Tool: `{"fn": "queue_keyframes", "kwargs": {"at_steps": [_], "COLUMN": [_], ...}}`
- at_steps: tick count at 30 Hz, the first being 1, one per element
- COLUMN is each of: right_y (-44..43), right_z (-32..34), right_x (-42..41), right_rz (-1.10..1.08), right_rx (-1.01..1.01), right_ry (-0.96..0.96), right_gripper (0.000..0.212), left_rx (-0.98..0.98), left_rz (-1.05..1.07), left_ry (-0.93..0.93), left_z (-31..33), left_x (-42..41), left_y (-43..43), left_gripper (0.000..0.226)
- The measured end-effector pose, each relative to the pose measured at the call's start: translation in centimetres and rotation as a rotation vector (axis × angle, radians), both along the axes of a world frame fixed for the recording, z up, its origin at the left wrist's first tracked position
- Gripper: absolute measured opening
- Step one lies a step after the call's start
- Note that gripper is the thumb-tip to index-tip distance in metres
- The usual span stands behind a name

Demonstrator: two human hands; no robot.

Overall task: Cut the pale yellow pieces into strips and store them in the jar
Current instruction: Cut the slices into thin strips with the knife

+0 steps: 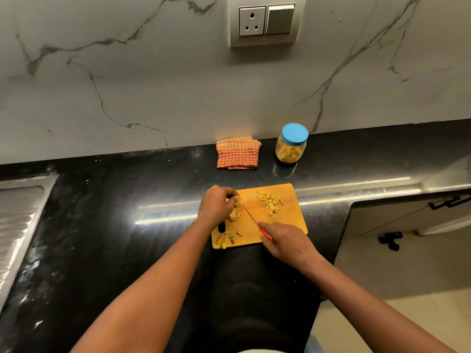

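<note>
Our left hand (216,203) curled over the pale yellow pieces (234,214) at the centre of the frame, pinching them down on the cutting board (289,221) and hiding most of them. Our right hand (285,240) gripped the knife (251,217). Its red handle was mostly covered and its thin blade was hard to make out. Cut strips (270,202) lay on the board's upper right. The surface (127,225) ended near the board's right side. A band of it separated the board from the lidded jar (291,145) and cloth (238,154) above.
</note>
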State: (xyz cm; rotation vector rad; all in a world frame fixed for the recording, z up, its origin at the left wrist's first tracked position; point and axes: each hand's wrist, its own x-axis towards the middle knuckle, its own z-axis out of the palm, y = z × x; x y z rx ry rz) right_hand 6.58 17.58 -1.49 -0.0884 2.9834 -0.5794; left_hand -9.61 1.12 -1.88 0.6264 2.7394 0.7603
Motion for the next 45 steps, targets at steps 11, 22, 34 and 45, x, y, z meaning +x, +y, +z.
{"fn": "queue_keyframes", "kwargs": {"at_steps": [11,22,34,45], "right_y": [0.2,-1.1,0.9,0.8], "right_z": [-0.1,-0.4,-0.5,-0.3], "right_x": [-0.5,0.8,0.9,1.4], "right_rz": [-0.032,0.003,-0.143,-0.224], "right_rx": [0.086,0.069,-0.004,-0.056], "right_ry": [-0.026,-0.075,-0.021,-0.011], "right_gripper": [0.046,0.046,0.045,0.046], "left_rx": [0.138,0.163,-0.046,-0.146], "left_rz": [0.098,0.073,-0.131,-0.157], "left_ry": [-0.097,-0.114,-0.074,-0.086], "left_z": [0.1,0.1,-0.1,-0.1], "left_x": [-1.0,-0.9,0.4,-0.9], "left_y": [-0.4,0.0,1.1,2.2], "left_gripper": [0.003,0.001,0.019,0.031]}}
